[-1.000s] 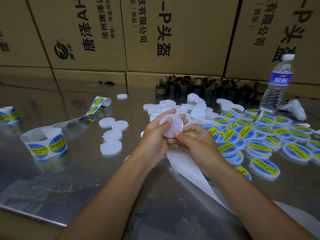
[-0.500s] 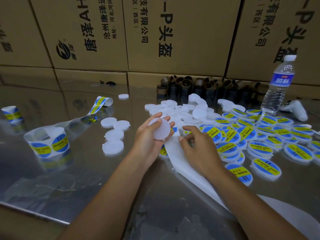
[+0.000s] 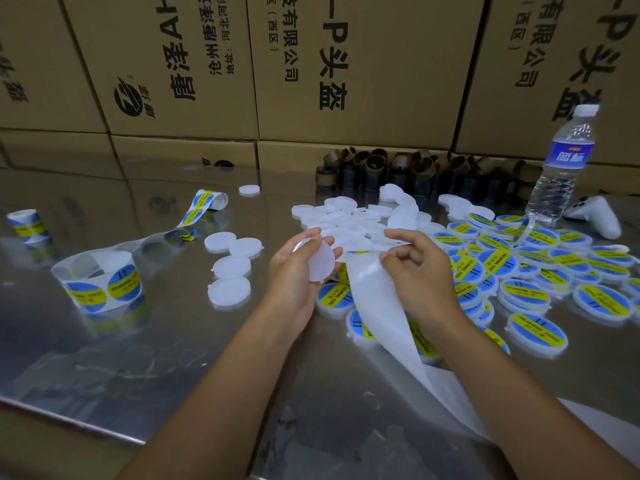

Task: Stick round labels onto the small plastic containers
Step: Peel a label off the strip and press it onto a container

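A blank, translucent white round plastic container is gripped on edge in the curled fingers of the left hand above a shiny steel table. Just beside it, the right hand pinches a white paper backing strip. Blue-and-yellow labelled containers spread beyond the right hand. 4 blank containers lie left of the left hand, with a roll of blue-and-yellow round labels farther left.

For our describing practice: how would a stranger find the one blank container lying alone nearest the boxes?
Start at the cardboard boxes behind the steel table. Just before them, right of the label strip's curled end, lies the lone container. Unlike other blank ones, it touches nothing, apart from every cluster.
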`<state>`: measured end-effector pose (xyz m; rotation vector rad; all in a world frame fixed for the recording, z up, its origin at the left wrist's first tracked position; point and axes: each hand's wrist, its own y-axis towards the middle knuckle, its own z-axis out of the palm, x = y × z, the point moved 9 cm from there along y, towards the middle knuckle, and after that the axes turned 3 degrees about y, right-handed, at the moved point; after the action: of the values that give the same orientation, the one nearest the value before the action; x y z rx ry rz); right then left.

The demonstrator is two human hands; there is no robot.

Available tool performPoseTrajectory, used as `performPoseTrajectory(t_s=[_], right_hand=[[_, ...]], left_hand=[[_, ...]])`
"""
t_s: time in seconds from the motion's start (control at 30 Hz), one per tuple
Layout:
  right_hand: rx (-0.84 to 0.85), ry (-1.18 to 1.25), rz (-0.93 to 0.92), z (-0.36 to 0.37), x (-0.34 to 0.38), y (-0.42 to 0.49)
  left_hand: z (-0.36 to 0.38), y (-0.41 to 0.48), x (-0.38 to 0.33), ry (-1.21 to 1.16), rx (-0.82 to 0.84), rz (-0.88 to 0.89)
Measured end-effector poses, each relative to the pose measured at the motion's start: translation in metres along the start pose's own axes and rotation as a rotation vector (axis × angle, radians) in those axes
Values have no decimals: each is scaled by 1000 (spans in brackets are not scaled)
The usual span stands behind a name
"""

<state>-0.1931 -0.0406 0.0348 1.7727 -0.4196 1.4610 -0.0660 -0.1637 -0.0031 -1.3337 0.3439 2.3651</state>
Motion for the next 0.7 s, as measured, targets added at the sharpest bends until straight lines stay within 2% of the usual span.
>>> performPoseTrajectory(t_s=[0.13, 0.27, 0.43, 0.7], right_hand=[[-102, 162, 48, -13, 4, 0], [-116, 199, 62, -15, 9, -1], [10, 252, 77, -3, 15, -2], [175, 381, 157, 16, 9, -7]], left_hand=[[6, -4, 10, 72, 55, -99], [18, -11, 18, 164, 173, -184], [23, -13, 25, 261, 244, -233], [22, -11, 17, 188, 226, -152]])
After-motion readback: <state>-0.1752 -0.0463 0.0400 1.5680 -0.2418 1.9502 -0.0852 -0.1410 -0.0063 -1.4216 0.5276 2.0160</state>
